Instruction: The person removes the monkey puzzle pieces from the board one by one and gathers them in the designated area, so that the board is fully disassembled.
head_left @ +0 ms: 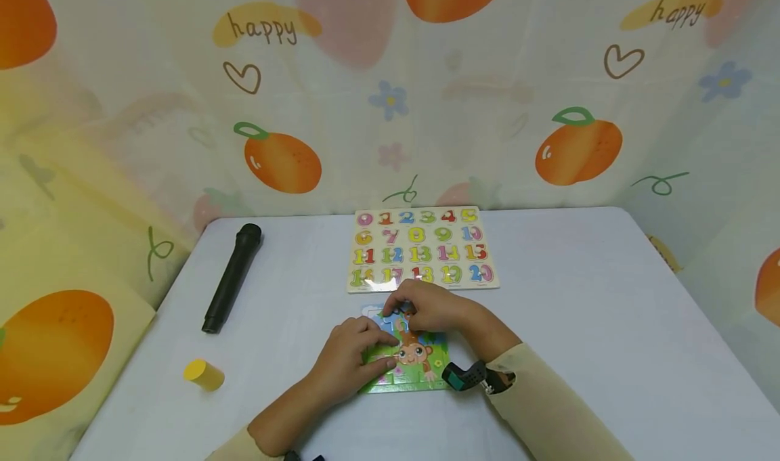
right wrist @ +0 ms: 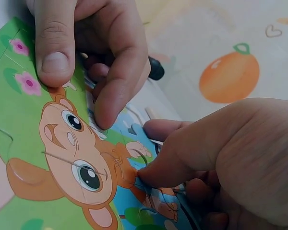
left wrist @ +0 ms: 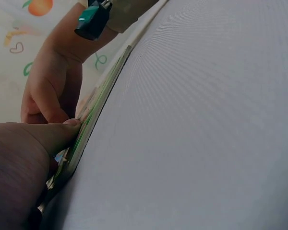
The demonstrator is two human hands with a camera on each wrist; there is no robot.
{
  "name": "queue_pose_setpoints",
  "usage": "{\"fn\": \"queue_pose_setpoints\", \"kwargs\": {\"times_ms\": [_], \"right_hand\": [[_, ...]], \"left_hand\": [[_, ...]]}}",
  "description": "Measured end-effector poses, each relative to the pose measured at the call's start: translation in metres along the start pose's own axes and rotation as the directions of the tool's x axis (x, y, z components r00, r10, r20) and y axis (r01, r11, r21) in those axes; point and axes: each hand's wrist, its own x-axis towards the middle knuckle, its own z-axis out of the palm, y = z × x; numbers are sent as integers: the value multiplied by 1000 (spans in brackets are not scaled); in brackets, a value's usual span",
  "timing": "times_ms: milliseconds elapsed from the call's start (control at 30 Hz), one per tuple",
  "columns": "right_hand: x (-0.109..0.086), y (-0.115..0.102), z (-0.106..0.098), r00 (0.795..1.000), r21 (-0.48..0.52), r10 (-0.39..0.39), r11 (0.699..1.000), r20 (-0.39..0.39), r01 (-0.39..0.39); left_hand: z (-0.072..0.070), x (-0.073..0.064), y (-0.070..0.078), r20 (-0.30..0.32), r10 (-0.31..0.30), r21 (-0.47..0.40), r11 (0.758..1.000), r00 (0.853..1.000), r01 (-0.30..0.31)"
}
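A monkey jigsaw puzzle (head_left: 420, 373) lies flat on the table, its picture showing a brown monkey on green and blue. On its left side rests my left hand (head_left: 350, 353), thumb and fingers extended; in the right wrist view its thumb (right wrist: 55, 67) touches beside the monkey's head. My right hand (head_left: 429, 306) is at the puzzle's upper part. Seen from the right wrist, the bent thumb and index finger of that hand (right wrist: 221, 153) pinch a puzzle piece (right wrist: 137, 152) by the monkey's raised paw. The remaining right fingers fold beneath the palm.
Just behind the puzzle lies a wooden number board (head_left: 423, 244) with colourful figures from 0 to 20. A black microphone-shaped object (head_left: 233, 278) is on the left, with a yellow cylinder (head_left: 204, 375) nearer the front. Printed cloth (head_left: 390, 75) hangs along the table's back edge.
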Motion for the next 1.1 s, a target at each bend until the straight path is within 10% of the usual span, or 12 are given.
{"fn": "queue_pose_setpoints", "kwargs": {"times_ms": [1100], "right_hand": [[-7, 7, -1, 998, 258, 64, 965, -21, -56]], "left_hand": [[1, 0, 0, 19, -22, 16, 1000, 1000, 22]]}}
